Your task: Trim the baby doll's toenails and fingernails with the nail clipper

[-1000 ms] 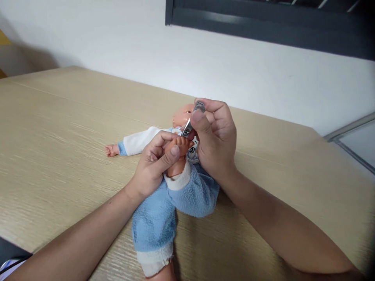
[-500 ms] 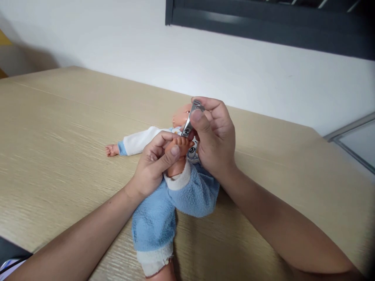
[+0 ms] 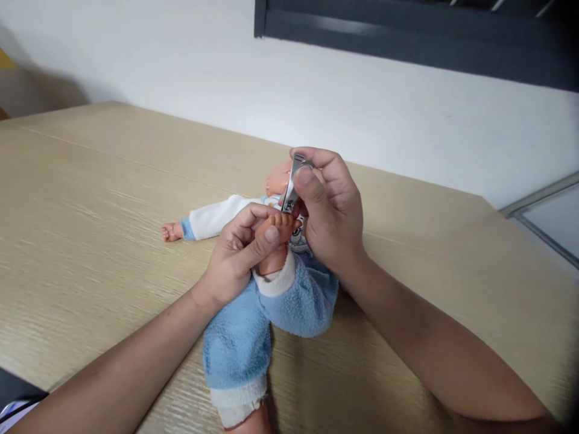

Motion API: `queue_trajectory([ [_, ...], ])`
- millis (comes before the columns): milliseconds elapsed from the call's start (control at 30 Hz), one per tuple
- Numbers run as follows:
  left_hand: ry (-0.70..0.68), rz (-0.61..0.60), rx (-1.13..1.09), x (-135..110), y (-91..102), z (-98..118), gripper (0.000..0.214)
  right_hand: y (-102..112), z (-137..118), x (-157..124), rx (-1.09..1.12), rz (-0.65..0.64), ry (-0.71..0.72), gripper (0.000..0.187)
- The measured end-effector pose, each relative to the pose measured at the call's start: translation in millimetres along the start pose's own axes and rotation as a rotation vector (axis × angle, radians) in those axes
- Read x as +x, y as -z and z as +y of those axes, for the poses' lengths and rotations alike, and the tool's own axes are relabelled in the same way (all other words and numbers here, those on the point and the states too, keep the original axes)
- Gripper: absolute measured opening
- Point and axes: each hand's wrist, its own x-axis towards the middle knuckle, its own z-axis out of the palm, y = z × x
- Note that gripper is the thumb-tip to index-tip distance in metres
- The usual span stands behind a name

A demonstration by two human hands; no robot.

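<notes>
A baby doll [image 3: 253, 337] in a blue fleece suit with white sleeves lies on its back on the wooden table [image 3: 90, 211]. My left hand [image 3: 237, 256] is closed round the doll's raised foot [image 3: 277, 232], thumb pressed on its sole. My right hand [image 3: 330, 211] grips a metal nail clipper [image 3: 292, 190], thumb on the lever, its jaws at the doll's toes. The doll's head is mostly hidden behind my right hand.
The doll's outstretched arm [image 3: 203, 222] reaches left across the table. A white wall [image 3: 316, 96] runs behind the table's far edge, with a dark frame [image 3: 407, 36] above. A grey-framed panel [image 3: 547, 217] stands at the right.
My right hand has shifted slightly left and up with the clipper, which now stands more upright over the toes. My left hand and the doll have hardly moved.
</notes>
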Motion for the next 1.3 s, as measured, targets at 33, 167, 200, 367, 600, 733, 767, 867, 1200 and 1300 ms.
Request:
queue_trajectory([
  [33,0.006,-0.008,0.000,-0.2,0.2,0.3,0.026,1.1,0.2,0.4,0.001,-0.008,0.004,0.038],
  [167,0.029,-0.045,0.011,-1.2,1.1,2.1,0.025,5.3,-1.4,2.4,-0.005,-0.056,-0.026,0.038],
  [200,0.033,-0.050,0.014,-1.3,1.2,2.4,0.025,6.3,-2.1,3.0,-0.008,-0.072,-0.038,0.040],
  [367,0.028,-0.046,0.008,-1.4,0.4,1.6,0.025,10.3,-3.7,5.0,-0.008,-0.128,-0.055,0.047],
  [600,0.026,-0.057,-0.003,-1.8,1.4,1.4,0.024,9.6,0.8,4.8,0.053,-0.130,-0.039,0.041],
  [733,0.026,-0.052,0.008,-1.5,1.9,1.2,0.027,7.0,1.3,4.2,0.033,-0.095,-0.037,0.048],
  [767,0.025,-0.052,0.013,-1.3,2.0,1.0,0.027,6.6,0.6,3.8,0.035,-0.093,-0.034,0.048],
  [867,0.025,-0.050,0.027,-0.9,2.2,0.4,0.028,6.4,-2.6,2.3,0.048,-0.099,-0.051,0.044],
  [1200,0.004,-0.077,0.016,-1.7,1.6,1.4,0.025,5.7,-1.4,2.7,0.102,-0.112,-0.038,0.034],
  [1300,0.005,-0.070,0.031,-1.0,1.1,1.8,0.026,4.8,-2.4,2.4,0.090,-0.109,-0.033,0.036],
])
